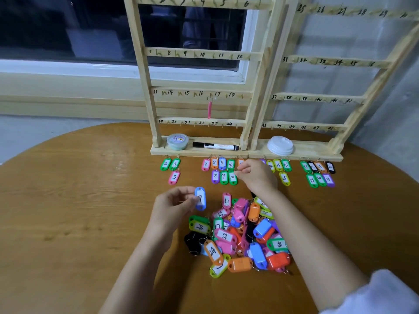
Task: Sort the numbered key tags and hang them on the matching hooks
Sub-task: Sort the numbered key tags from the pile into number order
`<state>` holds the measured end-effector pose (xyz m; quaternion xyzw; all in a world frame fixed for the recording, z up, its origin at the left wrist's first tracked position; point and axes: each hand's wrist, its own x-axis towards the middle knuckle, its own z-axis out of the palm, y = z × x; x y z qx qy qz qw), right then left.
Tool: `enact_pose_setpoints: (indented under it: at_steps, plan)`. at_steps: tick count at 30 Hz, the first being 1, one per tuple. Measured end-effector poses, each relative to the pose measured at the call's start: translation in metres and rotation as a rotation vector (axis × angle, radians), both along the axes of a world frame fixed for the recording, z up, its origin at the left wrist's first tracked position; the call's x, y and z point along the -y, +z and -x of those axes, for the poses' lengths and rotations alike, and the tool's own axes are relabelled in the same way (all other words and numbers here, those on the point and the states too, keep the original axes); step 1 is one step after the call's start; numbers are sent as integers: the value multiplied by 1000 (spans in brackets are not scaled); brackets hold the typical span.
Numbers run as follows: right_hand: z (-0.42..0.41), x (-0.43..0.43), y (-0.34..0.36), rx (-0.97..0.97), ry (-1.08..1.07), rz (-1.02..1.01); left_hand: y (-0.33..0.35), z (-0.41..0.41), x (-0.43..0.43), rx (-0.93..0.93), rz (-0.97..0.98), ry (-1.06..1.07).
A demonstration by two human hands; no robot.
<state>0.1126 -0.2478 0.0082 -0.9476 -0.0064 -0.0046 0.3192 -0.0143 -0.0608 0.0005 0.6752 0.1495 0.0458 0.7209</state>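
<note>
The left hand [174, 202] pinches a blue tag [200, 198] marked 7 between thumb and fingers, holding it upright just above the bench [79, 189]. Below and to the right of that hand lies the unsorted pile [240, 234]. Its partner, the pink 7 tag [205, 164], lies beyond the fingertips in the sorted rows.

The right hand [256, 175] reaches into those same rows with its fingers curled down beside the green 10 tag [232, 177]. Whether it pinches anything I cannot tell.

The main risk is crowding. The blue tag's spot is just to the left of the right hand, so laying it down now could nudge the 8, 9 and 10 tags out of line. The right forearm also runs close along the pile, and a careless pull back could scatter it. The thumb partly covers the digit, so it could be misread. On the rack [145, 71], only 1 pink tag [210, 109] hangs.
</note>
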Motion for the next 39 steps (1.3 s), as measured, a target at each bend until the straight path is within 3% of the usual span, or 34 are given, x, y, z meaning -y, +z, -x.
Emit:
enact_pose_setpoints:
  at_steps: [8, 18, 21, 28, 39]
  plan:
    - [81, 6, 13, -2, 228, -387, 8, 1, 18, 10, 92, -37]
    - [120, 9, -3, 30, 147, -534, 9, 6, 37, 37, 4, -158]
    - [120, 24, 0, 82, 49, -621, 9, 2, 34, 66, -131, -109]
    - [122, 53, -7, 92, -62, -677, -6, -21, 35, 167, -689, -64]
    - [127, 63, -7, 88, -107, -699, -17, -53, 66, 119, -871, -127]
